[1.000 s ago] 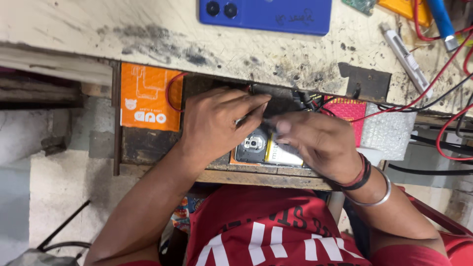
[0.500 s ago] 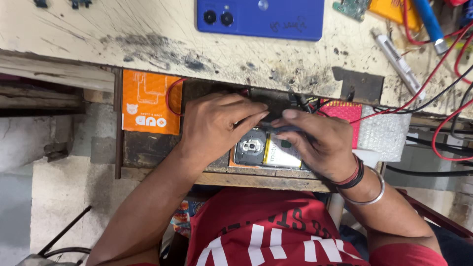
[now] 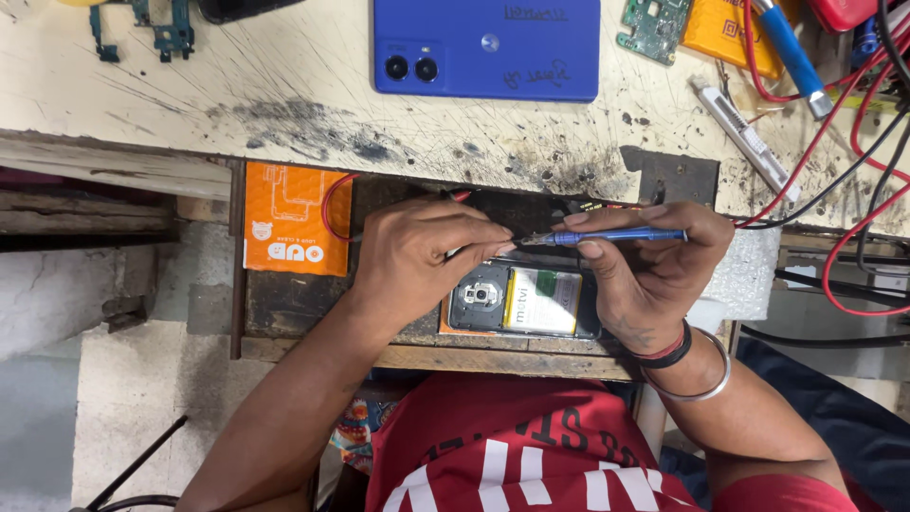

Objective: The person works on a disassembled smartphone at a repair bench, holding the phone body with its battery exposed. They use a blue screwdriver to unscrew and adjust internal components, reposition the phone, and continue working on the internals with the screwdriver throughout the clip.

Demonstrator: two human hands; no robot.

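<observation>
My right hand (image 3: 654,275) grips a blue tool (image 3: 616,235) between thumb and forefinger, shaft level, metal tip pointing left toward my left fingertips; my left hand (image 3: 417,261) is curled, fingers pinched together at that tip, but what they pinch is too small to tell. Both hands hover over an opened phone (image 3: 521,299) lying in a drawer (image 3: 284,303) below the bench edge; the phone's back is off, showing a round camera module at its left end and a rectangular battery with a yellow-and-white label to the right. An orange packet (image 3: 294,220), rectangular with white line art and white lettering, stands at the drawer's left; a red wire (image 3: 327,213) loops across its right edge. On the scratched bench (image 3: 284,95) above lies a blue phone (image 3: 488,47), back up, two lenses at its left end, handwriting on its right part. A green circuit board (image 3: 649,28) lies just right of it, beside a flat orange pack (image 3: 725,33). Red and black leads (image 3: 853,142) trail over the bench's right side; a bangle (image 3: 697,379) and a dark band circle my right wrist.
</observation>
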